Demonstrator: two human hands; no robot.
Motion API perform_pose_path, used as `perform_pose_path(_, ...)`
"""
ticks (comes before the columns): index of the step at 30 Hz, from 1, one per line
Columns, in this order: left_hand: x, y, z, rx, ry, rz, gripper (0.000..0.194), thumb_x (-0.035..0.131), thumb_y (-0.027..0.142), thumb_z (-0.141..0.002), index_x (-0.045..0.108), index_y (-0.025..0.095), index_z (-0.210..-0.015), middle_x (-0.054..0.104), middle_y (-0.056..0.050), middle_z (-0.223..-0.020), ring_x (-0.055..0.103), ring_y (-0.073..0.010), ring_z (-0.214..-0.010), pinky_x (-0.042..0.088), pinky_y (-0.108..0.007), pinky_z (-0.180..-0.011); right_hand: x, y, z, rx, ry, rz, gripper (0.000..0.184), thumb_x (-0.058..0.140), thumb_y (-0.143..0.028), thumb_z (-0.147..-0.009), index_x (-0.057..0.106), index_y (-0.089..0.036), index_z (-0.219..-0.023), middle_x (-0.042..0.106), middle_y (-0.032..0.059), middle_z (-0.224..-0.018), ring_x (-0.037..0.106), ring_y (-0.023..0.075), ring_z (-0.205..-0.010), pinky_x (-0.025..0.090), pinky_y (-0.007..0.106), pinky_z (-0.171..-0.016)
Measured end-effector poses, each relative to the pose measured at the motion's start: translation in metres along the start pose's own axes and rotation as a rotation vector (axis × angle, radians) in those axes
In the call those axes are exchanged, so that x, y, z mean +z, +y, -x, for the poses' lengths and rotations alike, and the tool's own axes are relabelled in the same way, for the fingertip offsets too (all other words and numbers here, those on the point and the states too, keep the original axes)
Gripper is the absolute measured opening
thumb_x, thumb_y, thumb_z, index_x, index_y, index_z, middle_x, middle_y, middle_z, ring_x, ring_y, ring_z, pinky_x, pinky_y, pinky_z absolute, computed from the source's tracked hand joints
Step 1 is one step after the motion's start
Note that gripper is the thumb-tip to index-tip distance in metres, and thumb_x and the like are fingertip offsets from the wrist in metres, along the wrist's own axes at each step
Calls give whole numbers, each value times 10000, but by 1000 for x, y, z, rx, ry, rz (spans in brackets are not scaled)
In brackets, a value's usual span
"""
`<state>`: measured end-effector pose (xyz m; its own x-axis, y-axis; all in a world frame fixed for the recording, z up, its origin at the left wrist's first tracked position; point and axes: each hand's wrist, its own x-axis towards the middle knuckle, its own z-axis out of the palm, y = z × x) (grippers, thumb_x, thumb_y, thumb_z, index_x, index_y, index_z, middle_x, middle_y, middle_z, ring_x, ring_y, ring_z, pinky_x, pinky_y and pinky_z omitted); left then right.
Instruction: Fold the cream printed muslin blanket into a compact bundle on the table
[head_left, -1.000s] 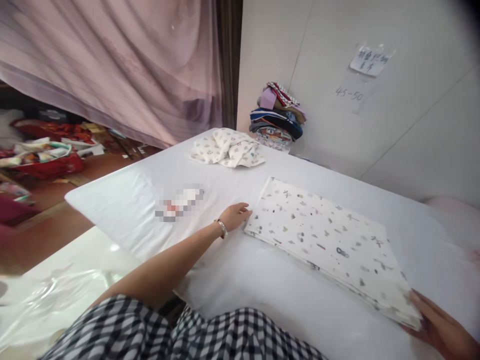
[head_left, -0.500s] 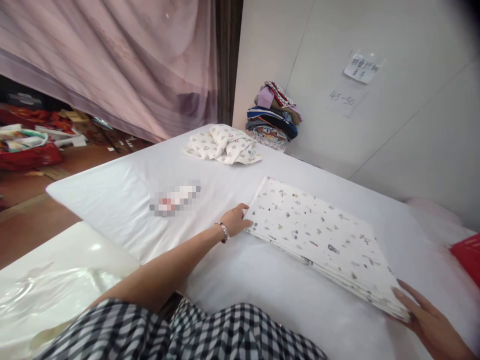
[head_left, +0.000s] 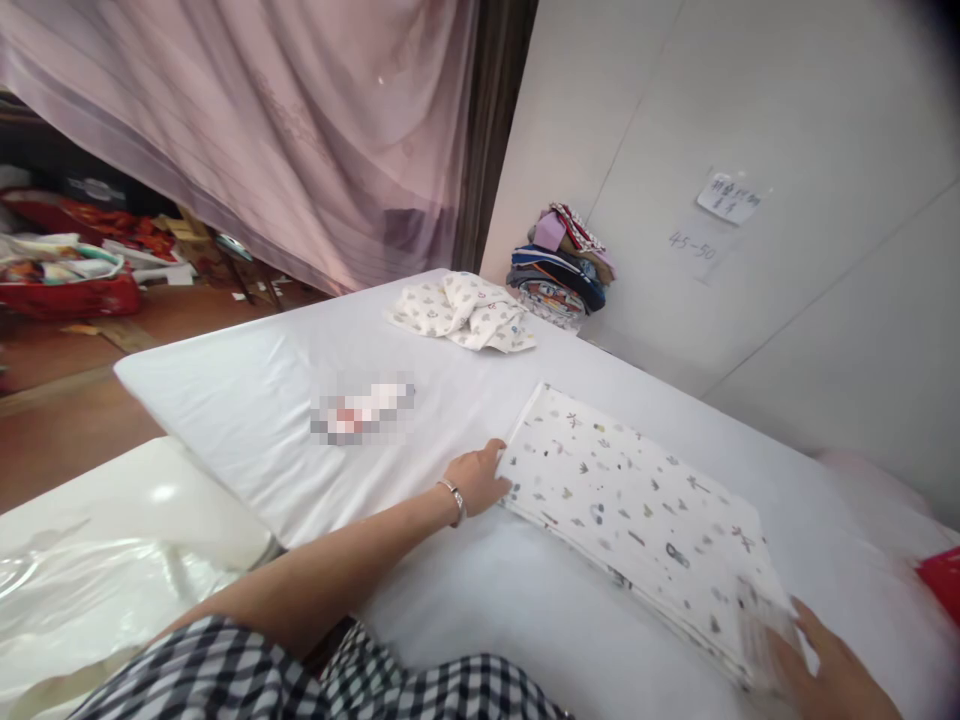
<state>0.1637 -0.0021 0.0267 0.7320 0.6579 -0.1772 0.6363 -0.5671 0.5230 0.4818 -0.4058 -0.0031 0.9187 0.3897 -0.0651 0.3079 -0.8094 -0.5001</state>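
A white cloth (head_left: 637, 490) printed with small plants and figures lies folded in several layers on the white-covered table. At its left end, my left hand (head_left: 476, 478) pinches the edge between thumb and fingers; a bracelet circles that wrist. My right hand (head_left: 829, 660) grips the near right corner, where the top of the cloth is blurred by motion and curls inward. Some of the right fingers are hidden by the fabric. Farther back on the table rests a crumpled white cloth (head_left: 469, 310) with a small grey print.
A blurred-out small item (head_left: 364, 412) lies left of the cloth. Stacked folded fabrics (head_left: 559, 265) stand against the wall. Clear plastic (head_left: 112, 590) covers the near left surface. A red thing (head_left: 941, 585) shows at far right, and a pink curtain (head_left: 300, 130) hangs behind.
My right hand has moved inward, shifting the right end of the folded cloth with it. My left hand stays at the left edge. The whole view has tilted slightly upward.
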Motion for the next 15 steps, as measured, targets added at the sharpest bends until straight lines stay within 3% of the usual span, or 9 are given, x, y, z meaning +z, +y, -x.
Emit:
perform_pose_path(3,2,0,0,20,20,60,555,489,334,-703,343,228,-1228,647,-45,-887,615,-233,-825,438,-304,-693,19,-62,15,-217,-16,100,678,493,-598,-676,462,-240,-1251,430,85,-1353,371,301,-1254,300,436,-1054)
perform_pose_path(5,3,-1,0,29,18,93,553,485,311,-702,335,228,-1228,643,-39,-877,614,-222,-812,435,-290,-682,38,-106,27,-327,-80,134,659,426,-594,-754,415,-240,-1310,337,48,-1421,291,279,-1303,285,431,-1062)
perform_pose_path(8,4,-3,2,44,1,106,543,475,290,-709,327,234,-1228,639,-35,-873,614,-215,-803,433,-284,-676,68,-154,39,-535,-214,240,629,351,-566,-829,333,-262,-1379,183,-14,-1480,131,259,-1355,162,447,-1104)
perform_pose_path(12,5,-4,4,57,-16,86,537,458,264,-729,310,241,-1244,643,-39,-897,617,-217,-829,438,-290,-692,88,-173,41,-592,-387,366,617,284,-577,-857,301,-278,-1396,114,-31,-1486,80,247,-1358,88,457,-1111)
perform_pose_path(15,6,-5,4,65,-23,64,548,455,256,-738,291,236,-1261,646,-49,-913,617,-222,-850,442,-301,-718,87,-176,35,-559,-408,356,600,275,-581,-864,288,-306,-1397,114,-41,-1483,88,241,-1357,110,442,-1111)
